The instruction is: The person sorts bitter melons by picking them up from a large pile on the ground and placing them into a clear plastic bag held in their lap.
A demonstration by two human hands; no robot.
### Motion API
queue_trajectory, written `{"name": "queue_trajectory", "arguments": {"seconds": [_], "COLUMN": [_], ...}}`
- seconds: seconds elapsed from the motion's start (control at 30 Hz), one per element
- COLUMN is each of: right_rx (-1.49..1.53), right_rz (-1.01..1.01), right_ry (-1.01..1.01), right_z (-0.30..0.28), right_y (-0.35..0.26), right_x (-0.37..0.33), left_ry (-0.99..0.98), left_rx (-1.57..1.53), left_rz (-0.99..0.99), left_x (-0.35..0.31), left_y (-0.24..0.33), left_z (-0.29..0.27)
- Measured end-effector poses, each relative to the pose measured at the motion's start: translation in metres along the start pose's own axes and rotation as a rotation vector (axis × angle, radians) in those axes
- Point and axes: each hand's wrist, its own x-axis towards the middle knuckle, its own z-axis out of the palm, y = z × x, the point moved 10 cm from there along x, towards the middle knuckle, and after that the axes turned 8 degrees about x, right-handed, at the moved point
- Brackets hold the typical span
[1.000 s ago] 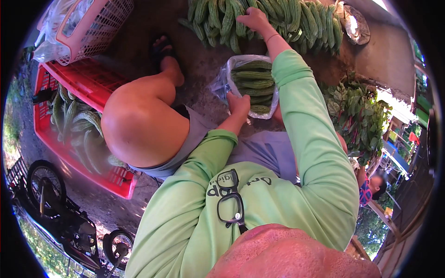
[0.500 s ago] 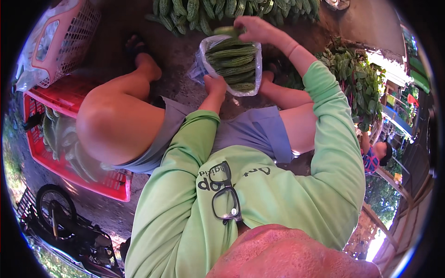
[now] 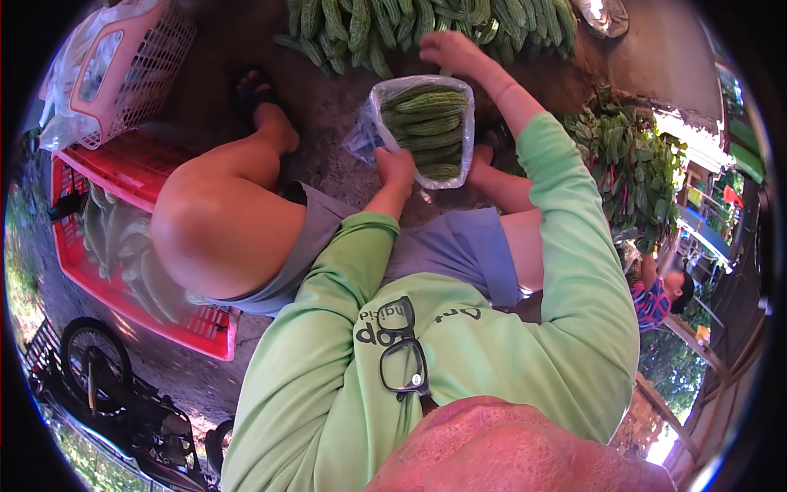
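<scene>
A clear plastic bag (image 3: 466,139) stands open between my feet, packed with long green bitter gourds (image 3: 432,129) laid side by side. My left hand (image 3: 396,169) is closed on the bag's near left rim. Beyond the bag's far right edge, my right hand (image 3: 449,52) hangs with fingers apart, pointing left; no gourd shows in it. Just past that hand, a large pile of bitter gourds (image 3: 361,29) lies on the ground.
At my left, a red crate (image 3: 147,310) holds bagged pale green gourds, with a pink basket (image 3: 139,78) beyond it. A motorbike (image 3: 106,385) is at lower left. Leafy greens (image 3: 631,168) lie to the right, near another person (image 3: 653,299). Glasses (image 3: 402,353) hang on my shirt.
The gourd that was in my right hand above the bag's far edge is no longer there. That hand has moved slightly right in the view. My left hand keeps its hold on the bag.
</scene>
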Motion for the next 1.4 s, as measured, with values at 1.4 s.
{"name": "queue_trajectory", "arguments": {"seconds": [1.4], "right_rx": [-0.312], "right_rz": [-0.343], "right_ry": [-0.006], "right_z": [0.156], "right_y": [-0.218], "right_x": [0.19], "left_ry": [-0.002], "left_rx": [0.04], "left_rz": [-0.01], "left_x": [0.025], "left_y": [0.004], "left_z": [0.009]}}
